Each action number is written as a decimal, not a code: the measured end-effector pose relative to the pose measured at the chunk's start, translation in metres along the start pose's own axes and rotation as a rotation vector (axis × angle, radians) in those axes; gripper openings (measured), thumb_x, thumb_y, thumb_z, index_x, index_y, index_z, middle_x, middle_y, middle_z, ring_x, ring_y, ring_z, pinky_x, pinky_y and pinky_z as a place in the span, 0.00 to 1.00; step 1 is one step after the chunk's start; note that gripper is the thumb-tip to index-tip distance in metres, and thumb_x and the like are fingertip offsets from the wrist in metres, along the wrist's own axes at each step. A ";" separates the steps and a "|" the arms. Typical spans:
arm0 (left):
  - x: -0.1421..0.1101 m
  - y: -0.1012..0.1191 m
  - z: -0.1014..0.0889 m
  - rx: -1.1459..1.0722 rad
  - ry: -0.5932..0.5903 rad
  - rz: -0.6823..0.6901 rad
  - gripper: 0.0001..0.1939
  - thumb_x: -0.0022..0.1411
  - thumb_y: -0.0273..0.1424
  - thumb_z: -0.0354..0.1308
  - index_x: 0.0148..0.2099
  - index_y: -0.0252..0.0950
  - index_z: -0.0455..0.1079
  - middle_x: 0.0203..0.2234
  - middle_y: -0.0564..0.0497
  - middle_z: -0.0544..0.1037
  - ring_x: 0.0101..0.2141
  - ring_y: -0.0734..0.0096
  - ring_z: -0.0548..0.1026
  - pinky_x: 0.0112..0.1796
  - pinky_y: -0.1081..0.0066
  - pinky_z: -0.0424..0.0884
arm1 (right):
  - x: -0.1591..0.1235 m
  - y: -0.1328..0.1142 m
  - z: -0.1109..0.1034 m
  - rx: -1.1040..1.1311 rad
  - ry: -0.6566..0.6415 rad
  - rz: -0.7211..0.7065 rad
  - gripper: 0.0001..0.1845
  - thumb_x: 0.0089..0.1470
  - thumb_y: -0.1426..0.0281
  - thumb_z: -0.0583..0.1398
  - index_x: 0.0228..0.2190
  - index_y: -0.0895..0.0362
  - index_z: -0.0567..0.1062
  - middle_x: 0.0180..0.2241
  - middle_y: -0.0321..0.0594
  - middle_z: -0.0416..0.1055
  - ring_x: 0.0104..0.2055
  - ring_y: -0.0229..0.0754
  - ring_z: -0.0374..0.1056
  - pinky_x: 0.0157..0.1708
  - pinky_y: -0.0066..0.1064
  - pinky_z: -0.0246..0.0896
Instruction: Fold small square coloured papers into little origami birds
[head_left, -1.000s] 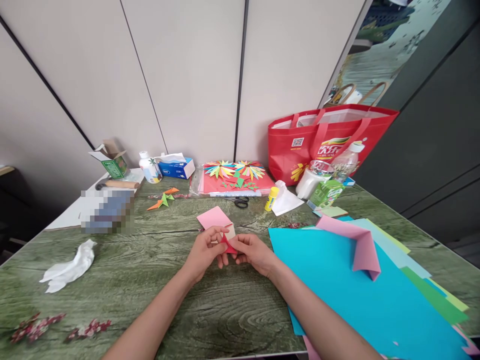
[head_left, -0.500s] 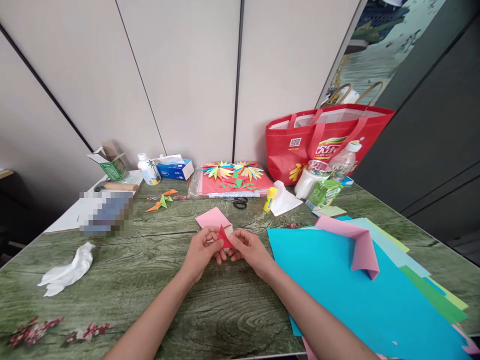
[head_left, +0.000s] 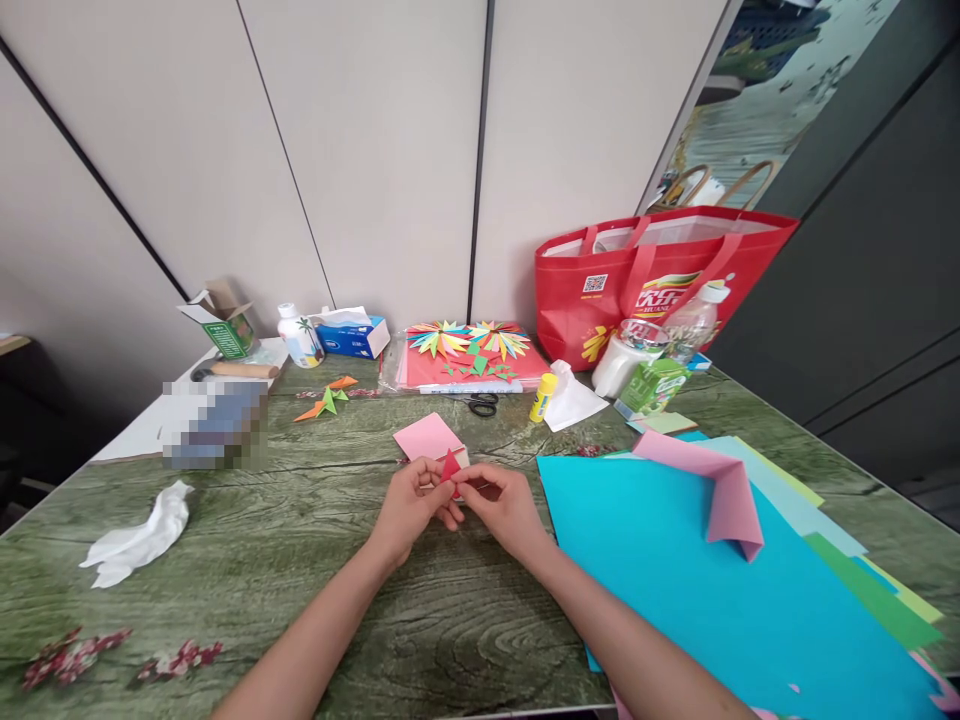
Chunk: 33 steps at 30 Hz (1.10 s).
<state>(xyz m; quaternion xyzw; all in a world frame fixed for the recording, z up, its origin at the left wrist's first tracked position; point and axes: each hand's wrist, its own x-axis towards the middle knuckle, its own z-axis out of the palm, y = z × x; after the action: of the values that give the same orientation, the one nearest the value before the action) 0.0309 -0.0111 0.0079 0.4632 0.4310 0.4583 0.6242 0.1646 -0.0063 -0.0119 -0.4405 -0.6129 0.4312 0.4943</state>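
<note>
A small piece of folded red paper is pinched between my two hands, just above the table. My left hand grips its left side with thumb and fingers. From the other side, the thumb and fingertips of my right hand press on its lower right part, hiding some of it. Right behind the hands lies a pink paper square. A cream-coloured piece beside the square is mostly covered by the fingers.
Coloured sheets, a blue one on top, cover the right side, with folded pink paper. Farther back are scissors, a glue stick, a red bag and paper stars. Crumpled tissue lies left.
My right thumb and fingers have shifted left over the red paper, closer to my left fingertips. Less of the red paper shows now. The camera view has shifted slightly.
</note>
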 end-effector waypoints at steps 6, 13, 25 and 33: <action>0.001 0.004 -0.002 -0.166 -0.043 -0.114 0.12 0.53 0.36 0.57 0.32 0.31 0.65 0.24 0.47 0.76 0.24 0.68 0.75 0.29 0.68 0.72 | 0.003 0.001 -0.003 -0.022 0.079 -0.015 0.06 0.42 0.74 0.58 0.25 0.57 0.75 0.26 0.39 0.74 0.28 0.40 0.68 0.28 0.30 0.64; 0.005 0.001 -0.010 -0.189 -0.068 -0.291 0.12 0.54 0.37 0.55 0.30 0.30 0.66 0.18 0.50 0.73 0.16 0.73 0.72 0.15 0.78 0.66 | 0.002 -0.002 -0.004 -0.029 0.102 -0.036 0.06 0.41 0.74 0.58 0.25 0.58 0.75 0.25 0.38 0.73 0.26 0.39 0.68 0.26 0.28 0.64; 0.002 -0.002 -0.005 -0.217 -0.073 -0.267 0.14 0.48 0.37 0.61 0.26 0.31 0.64 0.15 0.55 0.70 0.12 0.83 0.66 0.10 0.84 0.56 | 0.000 -0.005 -0.002 -0.012 0.126 -0.033 0.03 0.41 0.74 0.59 0.23 0.59 0.74 0.24 0.38 0.72 0.26 0.38 0.66 0.26 0.28 0.62; 0.002 -0.007 -0.003 -0.187 -0.070 -0.238 0.14 0.48 0.37 0.61 0.25 0.31 0.63 0.13 0.56 0.69 0.10 0.84 0.65 0.10 0.84 0.55 | -0.001 -0.002 0.000 -0.013 0.128 -0.017 0.03 0.41 0.74 0.59 0.24 0.59 0.73 0.24 0.38 0.72 0.25 0.38 0.66 0.27 0.28 0.62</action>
<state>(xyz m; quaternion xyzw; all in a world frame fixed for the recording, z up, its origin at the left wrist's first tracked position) 0.0290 -0.0097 0.0005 0.3642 0.4162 0.4027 0.7294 0.1643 -0.0077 -0.0100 -0.4651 -0.5868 0.3939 0.5332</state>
